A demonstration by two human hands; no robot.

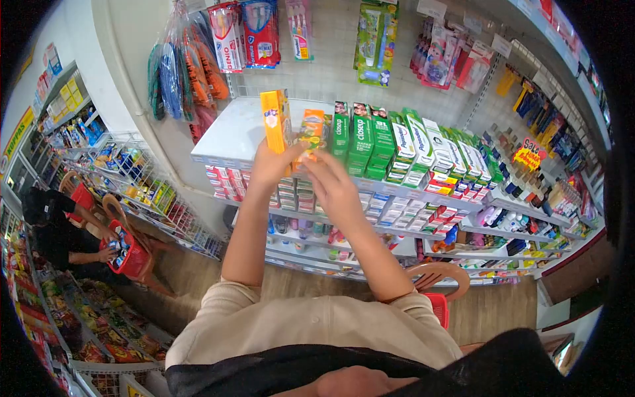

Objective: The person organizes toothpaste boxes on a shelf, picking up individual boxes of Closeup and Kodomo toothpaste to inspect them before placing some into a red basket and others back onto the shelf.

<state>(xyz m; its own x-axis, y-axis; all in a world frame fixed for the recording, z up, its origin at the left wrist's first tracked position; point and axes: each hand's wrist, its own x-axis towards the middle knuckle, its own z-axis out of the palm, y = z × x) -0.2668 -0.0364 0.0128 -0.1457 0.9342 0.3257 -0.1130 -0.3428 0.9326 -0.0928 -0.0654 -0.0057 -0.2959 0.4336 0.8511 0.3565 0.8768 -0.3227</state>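
My left hand [270, 165] is closed around the lower part of a tall orange toothpaste box [275, 119], held upright above the top shelf. Close beside it, my right hand [329, 182] reaches in with fingertips at the base of a shorter orange box [315, 126] with pictures on it. Motion blurs these fingers, so their grip does not show. Just right of the orange boxes, green Closeup toothpaste boxes [360, 135] stand upright in a row. White and green Pepsodent boxes [411, 147] continue the row to the right.
The white top shelf [228, 132] extends left of the boxes. Toothbrush packs [261, 33] and bagged sandals [185, 63] hang above it. Lower shelves hold small cartons [383, 212]. A chair [440, 278] stands below right. At left, a person [56, 225] handles goods in a red basket [135, 255].
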